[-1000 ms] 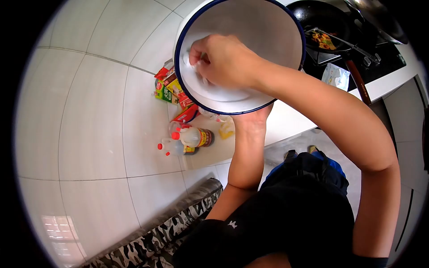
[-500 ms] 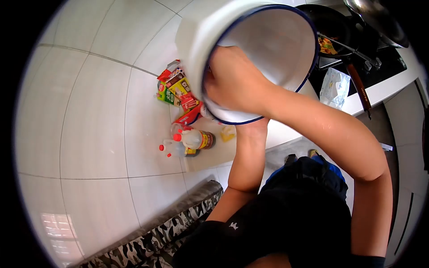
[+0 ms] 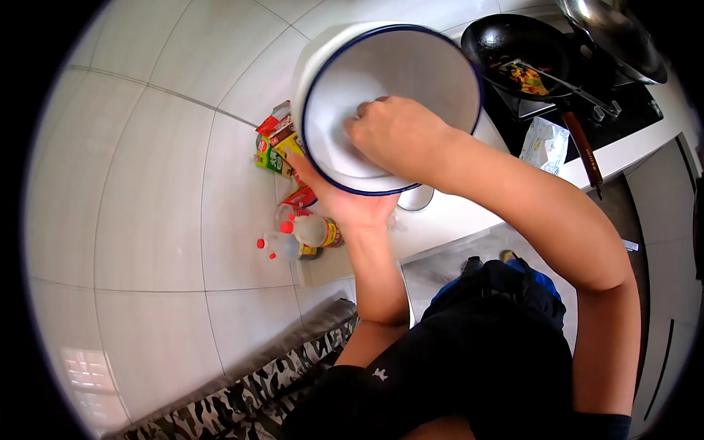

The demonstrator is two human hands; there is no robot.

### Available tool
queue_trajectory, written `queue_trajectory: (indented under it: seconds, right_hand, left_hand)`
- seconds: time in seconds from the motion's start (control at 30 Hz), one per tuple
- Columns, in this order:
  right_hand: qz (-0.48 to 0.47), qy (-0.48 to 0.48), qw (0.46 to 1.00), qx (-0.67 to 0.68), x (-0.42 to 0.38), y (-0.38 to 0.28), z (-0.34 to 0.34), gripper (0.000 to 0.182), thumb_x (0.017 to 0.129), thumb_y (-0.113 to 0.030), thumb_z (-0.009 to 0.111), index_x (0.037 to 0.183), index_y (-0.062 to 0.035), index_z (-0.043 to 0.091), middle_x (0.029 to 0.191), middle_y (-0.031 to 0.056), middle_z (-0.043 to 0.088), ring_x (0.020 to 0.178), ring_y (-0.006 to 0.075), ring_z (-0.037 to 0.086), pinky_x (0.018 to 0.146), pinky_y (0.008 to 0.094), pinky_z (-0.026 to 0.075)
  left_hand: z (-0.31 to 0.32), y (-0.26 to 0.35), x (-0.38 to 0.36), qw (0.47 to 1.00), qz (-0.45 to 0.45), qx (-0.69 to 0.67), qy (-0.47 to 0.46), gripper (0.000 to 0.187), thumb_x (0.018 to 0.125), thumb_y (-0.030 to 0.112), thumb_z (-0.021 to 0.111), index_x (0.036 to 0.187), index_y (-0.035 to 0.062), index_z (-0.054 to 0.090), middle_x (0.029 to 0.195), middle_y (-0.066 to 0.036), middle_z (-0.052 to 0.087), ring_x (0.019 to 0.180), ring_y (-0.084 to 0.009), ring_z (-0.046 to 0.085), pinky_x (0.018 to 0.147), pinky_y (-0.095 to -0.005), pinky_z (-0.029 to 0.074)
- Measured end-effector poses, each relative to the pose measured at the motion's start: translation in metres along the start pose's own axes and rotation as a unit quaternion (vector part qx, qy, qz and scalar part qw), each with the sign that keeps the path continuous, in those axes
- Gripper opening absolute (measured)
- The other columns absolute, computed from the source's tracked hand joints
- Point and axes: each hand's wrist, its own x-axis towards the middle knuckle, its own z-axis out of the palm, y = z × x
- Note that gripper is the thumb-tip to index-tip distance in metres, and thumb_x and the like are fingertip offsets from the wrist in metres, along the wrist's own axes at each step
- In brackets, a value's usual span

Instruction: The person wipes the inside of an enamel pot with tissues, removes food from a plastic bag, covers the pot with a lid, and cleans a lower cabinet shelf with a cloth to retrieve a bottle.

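Observation:
A deep white enamel pot [image 3: 447,81] with a dark blue rim is tipped so that its mouth faces me. My left hand [image 3: 348,202] grips it from below, with the thumb side along the outer wall and part of the fingers hidden behind it. Inside the mouth is my right hand [image 3: 389,136], its fingers curled closed near the inner wall. Whatever those fingers hold, if anything, is hidden. Just under the pot's rim, part of a round pale object [image 3: 416,198] shows on the counter.
A frying pan [image 3: 506,37] holding food and a metal utensil sits on the black stove [image 3: 638,110]. Beside it are a tissue pack [image 3: 544,143] and a shiny metal lid [image 3: 612,33]. Seasoning packets [image 3: 273,158] and red-capped bottles [image 3: 312,229] stand at the tiled wall.
The pot has shifted down and left, uncovering more of the frying pan. My right hand has moved off the rim's left side toward the middle of the mouth. More of my left hand shows.

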Motion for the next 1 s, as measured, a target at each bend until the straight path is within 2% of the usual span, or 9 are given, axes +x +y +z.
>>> queue_trajectory:
  seconds: [0.07, 0.27, 0.37, 0.47, 0.57, 0.77, 0.87, 0.97, 1.0]
  right_hand:
    - [-0.002, -0.045, 0.999, 0.025, 0.003, -0.001, -0.005, 0.011, 0.071, -0.004, 0.062, 0.082, -0.0017, 0.063, 0.077, 0.0152, 0.066, 0.079, 0.0286, 0.066, 0.070, 0.0367, 0.055]
    - [0.114, 0.063, 0.970, 0.205, 0.016, 0.013, 0.027, 0.008, 0.076, -0.004, 0.061, 0.083, -0.0028, 0.064, 0.082, 0.0187, 0.066, 0.081, 0.0343, 0.064, 0.075, 0.0391, 0.051]
    - [0.105, 0.013, 0.969, 0.221, 0.012, 0.005, 0.020, 0.010, 0.075, -0.001, 0.060, 0.083, -0.0029, 0.065, 0.085, 0.0181, 0.066, 0.083, 0.0358, 0.063, 0.077, 0.0412, 0.049]
    - [0.046, -0.092, 0.975, 0.195, 0.000, -0.011, -0.012, 0.010, 0.074, 0.001, 0.060, 0.082, -0.0011, 0.064, 0.085, 0.0174, 0.066, 0.084, 0.0352, 0.063, 0.075, 0.0422, 0.049]
    - [0.047, -0.106, 0.963, 0.244, 0.002, -0.001, -0.011, 0.012, 0.074, 0.001, 0.059, 0.084, -0.0010, 0.064, 0.086, 0.0186, 0.065, 0.085, 0.0353, 0.063, 0.076, 0.0417, 0.049]
    - [0.094, 0.060, 0.968, 0.223, 0.025, 0.003, 0.017, 0.016, 0.073, 0.002, 0.057, 0.088, 0.0010, 0.061, 0.086, 0.0200, 0.064, 0.085, 0.0344, 0.062, 0.076, 0.0390, 0.049]
    - [0.101, -0.004, 0.933, 0.345, 0.016, -0.008, -0.002, 0.015, 0.073, 0.002, 0.058, 0.088, 0.0019, 0.059, 0.084, 0.0196, 0.064, 0.084, 0.0341, 0.062, 0.075, 0.0382, 0.048]
    - [0.051, -0.042, 0.910, 0.409, 0.008, -0.013, -0.019, 0.015, 0.075, 0.001, 0.058, 0.090, 0.0023, 0.057, 0.084, 0.0193, 0.064, 0.084, 0.0343, 0.062, 0.073, 0.0386, 0.048]
    - [0.043, -0.005, 0.925, 0.376, 0.007, -0.017, -0.016, 0.018, 0.076, 0.000, 0.057, 0.094, 0.0026, 0.057, 0.084, 0.0185, 0.064, 0.084, 0.0334, 0.063, 0.074, 0.0386, 0.048]
  left_hand:
    - [0.000, -0.003, 0.004, 0.994, 0.017, -0.029, 0.107, 0.059, 0.091, 0.051, 0.038, 0.134, 0.0107, 0.042, 0.138, -0.012, 0.041, 0.130, -0.0303, 0.036, 0.106, -0.0494, 0.030]
    - [-0.007, -0.007, 0.006, 0.994, 0.036, -0.013, 0.101, 0.060, 0.091, 0.050, 0.039, 0.135, 0.0090, 0.040, 0.136, -0.014, 0.043, 0.129, -0.0312, 0.037, 0.106, -0.0503, 0.029]
    - [-0.005, -0.007, 0.007, 0.989, 0.027, -0.015, 0.142, 0.058, 0.091, 0.050, 0.040, 0.132, 0.0092, 0.043, 0.135, -0.014, 0.044, 0.126, -0.0313, 0.039, 0.105, -0.0506, 0.030]
    - [-0.027, -0.004, 0.006, 0.986, -0.036, -0.148, 0.072, 0.043, 0.090, 0.044, 0.047, 0.117, 0.0109, 0.052, 0.115, -0.010, 0.056, 0.115, -0.0261, 0.051, 0.099, -0.0475, 0.039]
    - [-0.025, -0.010, 0.013, 0.987, -0.042, -0.129, 0.088, 0.042, 0.090, 0.043, 0.047, 0.118, 0.0116, 0.051, 0.118, -0.009, 0.054, 0.116, -0.0253, 0.050, 0.099, -0.0472, 0.039]
    - [-0.014, -0.017, 0.020, 0.987, -0.011, -0.133, 0.088, 0.047, 0.090, 0.044, 0.048, 0.121, 0.0086, 0.049, 0.123, -0.012, 0.052, 0.117, -0.0272, 0.047, 0.100, -0.0461, 0.037]
    - [-0.026, -0.018, 0.021, 0.988, 0.004, -0.108, 0.106, 0.047, 0.091, 0.044, 0.046, 0.123, 0.0090, 0.048, 0.124, -0.012, 0.051, 0.117, -0.0266, 0.047, 0.100, -0.0453, 0.037]
    - [-0.044, -0.017, 0.023, 0.935, -0.072, -0.327, -0.116, 0.049, 0.092, 0.043, 0.046, 0.128, 0.0086, 0.044, 0.129, -0.013, 0.047, 0.121, -0.0267, 0.045, 0.101, -0.0465, 0.037]
    - [-0.047, -0.018, 0.019, 0.949, -0.058, -0.294, -0.097, 0.049, 0.092, 0.043, 0.046, 0.128, 0.0088, 0.044, 0.129, -0.013, 0.048, 0.121, -0.0266, 0.045, 0.101, -0.0465, 0.037]
